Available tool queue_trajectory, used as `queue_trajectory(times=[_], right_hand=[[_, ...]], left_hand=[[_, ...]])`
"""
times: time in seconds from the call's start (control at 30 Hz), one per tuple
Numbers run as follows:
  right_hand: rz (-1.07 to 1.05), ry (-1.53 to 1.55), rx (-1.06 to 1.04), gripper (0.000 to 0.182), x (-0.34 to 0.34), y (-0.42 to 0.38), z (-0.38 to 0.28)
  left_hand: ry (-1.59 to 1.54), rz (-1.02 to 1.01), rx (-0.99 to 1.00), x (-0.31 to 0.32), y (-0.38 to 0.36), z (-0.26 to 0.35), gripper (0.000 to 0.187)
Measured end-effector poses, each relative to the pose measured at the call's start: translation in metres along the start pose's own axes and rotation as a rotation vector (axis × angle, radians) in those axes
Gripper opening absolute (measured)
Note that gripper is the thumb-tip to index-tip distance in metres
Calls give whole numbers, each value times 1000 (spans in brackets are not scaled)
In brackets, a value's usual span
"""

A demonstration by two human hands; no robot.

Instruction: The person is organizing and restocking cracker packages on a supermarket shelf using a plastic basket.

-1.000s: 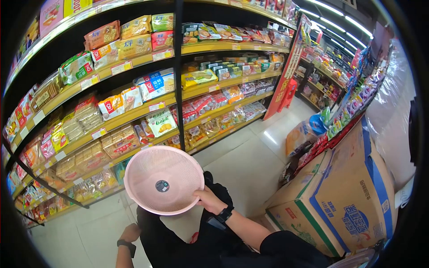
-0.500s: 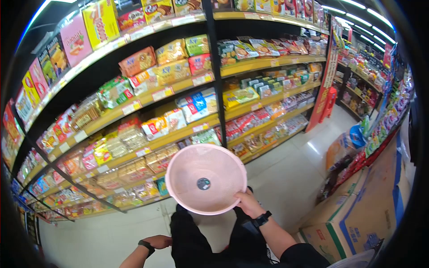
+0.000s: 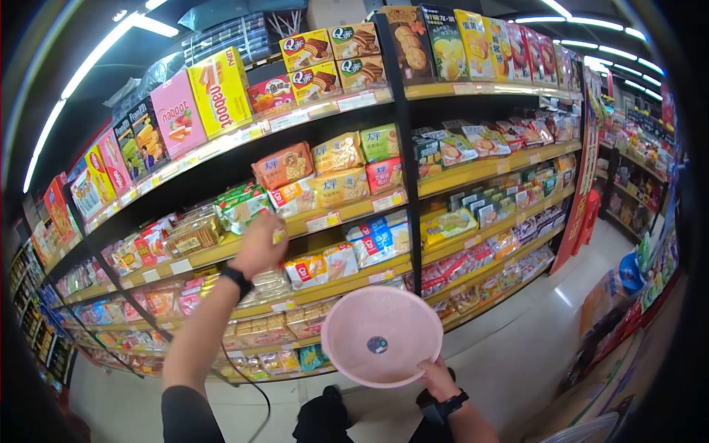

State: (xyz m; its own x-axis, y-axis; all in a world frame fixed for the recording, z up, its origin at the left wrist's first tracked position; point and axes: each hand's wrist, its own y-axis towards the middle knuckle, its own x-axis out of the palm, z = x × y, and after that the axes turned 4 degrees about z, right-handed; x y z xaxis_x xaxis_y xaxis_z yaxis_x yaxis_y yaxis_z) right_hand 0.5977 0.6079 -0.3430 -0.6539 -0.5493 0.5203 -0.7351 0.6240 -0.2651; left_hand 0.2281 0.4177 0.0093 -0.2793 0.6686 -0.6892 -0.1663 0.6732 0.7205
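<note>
We hold a pink basket (image 3: 382,336) by its near rim in the right hand (image 3: 437,378), fingers clamped on the rim, basket tilted open toward us and empty, low before the shelves (image 3: 347,103). The left hand (image 3: 258,244) is raised to the middle shelf, against the packs beside the green-and-white bag (image 3: 240,207). It is seen from the back, so we cannot tell whether the fingers are apart or closed on a pack.

Judgement on the reach: we should take one pack by its top edge, draw it straight out so the neighbours do not topple, and bring the basket up under the hand rather than drop the pack from height. The one-handed rim grip may tip once weight lands, so the load should go near the centre.

Counts: one basket; two hands, a dark wristband on each; one cord hanging from the left arm; five shelf tiers in view; packs too many and too blurred to count.
</note>
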Motion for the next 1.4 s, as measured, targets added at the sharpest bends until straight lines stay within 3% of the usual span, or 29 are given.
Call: queue_trajectory(times=[0.1,0.13,0.2,0.27,0.4,0.43,0.47,0.53,0.57,0.67,0.73,0.8,0.87,0.9,1.0,1.07,1.23,1.33,1.4], right_hand=[[-56,50,63,56,-17,-8,15],[-31,33,45,56,-28,-10,22],[-5,-54,202,54,-51,-16,32],[2,-45,160,53,-64,-33,32],[-21,-117,170,53,-56,-81,6],[12,-116,160,53,-56,-88,5],[-5,-121,226,51,-56,-92,5],[-12,-123,289,50,-52,-99,3],[-53,-69,302,50,-48,-101,0],[-91,26,344,48,-38,-92,-2],[-49,-121,373,51,-28,-75,-6],[-56,-79,353,54,-12,-66,-14],[-71,-56,229,57,3,-54,-14],[-83,-27,194,60,12,-50,-14],[-140,-95,119,59,46,-46,-12],[-176,-102,153,56,69,-48,-4],[-374,-133,325,67,107,-61,34],[-495,-261,299,74,110,-60,60],[-509,-298,354,77,117,-70,54]], left_hand=[[242,119,21,-3,81,-23,51],[291,222,126,-1,99,-32,62],[363,152,-23,-3,131,-36,76],[388,-43,-226,-10,155,-29,90],[377,-112,-333,19,171,-50,102],[395,-77,-335,17,165,-39,101],[437,28,-286,30,162,-45,86],[448,-16,-258,20,155,-20,62],[426,103,-202,25,146,-19,52],[365,275,-29,20,125,-14,55],[359,291,35,1,105,1,55],[278,311,157,-14,76,27,54],[-5,103,101,-10,36,46,52],[-121,-29,213,-19,14,60,50],[-304,-694,211,-36,-55,107,56],[-373,-885,339,-14,-107,115,61],[-475,-1200,160,11,-202,109,63],[-263,-1035,48,0,-230,73,61],[-265,-701,24,-16,-249,39,62]])
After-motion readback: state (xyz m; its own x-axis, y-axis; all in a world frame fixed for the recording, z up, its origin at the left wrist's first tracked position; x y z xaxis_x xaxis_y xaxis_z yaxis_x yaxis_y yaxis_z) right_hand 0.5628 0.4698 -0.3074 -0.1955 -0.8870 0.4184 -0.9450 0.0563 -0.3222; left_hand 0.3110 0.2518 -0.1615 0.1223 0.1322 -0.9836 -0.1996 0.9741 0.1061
